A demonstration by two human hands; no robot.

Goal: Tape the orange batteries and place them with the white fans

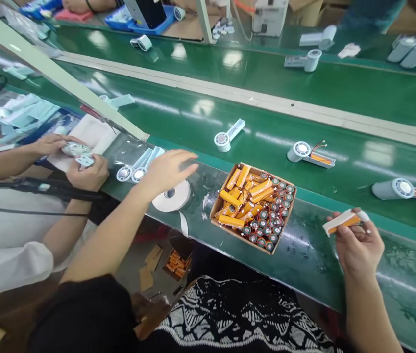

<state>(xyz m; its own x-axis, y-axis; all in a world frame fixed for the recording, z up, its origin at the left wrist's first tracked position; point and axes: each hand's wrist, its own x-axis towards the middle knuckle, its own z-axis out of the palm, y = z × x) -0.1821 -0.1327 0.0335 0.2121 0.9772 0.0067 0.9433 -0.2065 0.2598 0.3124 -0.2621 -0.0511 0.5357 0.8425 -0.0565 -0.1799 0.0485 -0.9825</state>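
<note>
My right hand [356, 242] grips a white fan handle casing [343, 221] with an orange battery lying in it, above the front of the green bench. My left hand [169, 171] hangs open over the bench, fingers spread and holding nothing. Nearest it are a white tape roll [171, 195] and a pair of white handheld fans [130, 173]. A cardboard tray [240, 233] between my hands holds orange cylindrical batteries [239, 201] and several round green-and-silver parts [266, 220].
A green conveyor belt [266, 132] carries white fans [310, 154] beyond the tray. At the left, a co-worker's hands [71, 159] handle a white fan part [77, 149], and a black cable [42, 189] lies nearby. A box of orange batteries [176, 264] sits below the bench.
</note>
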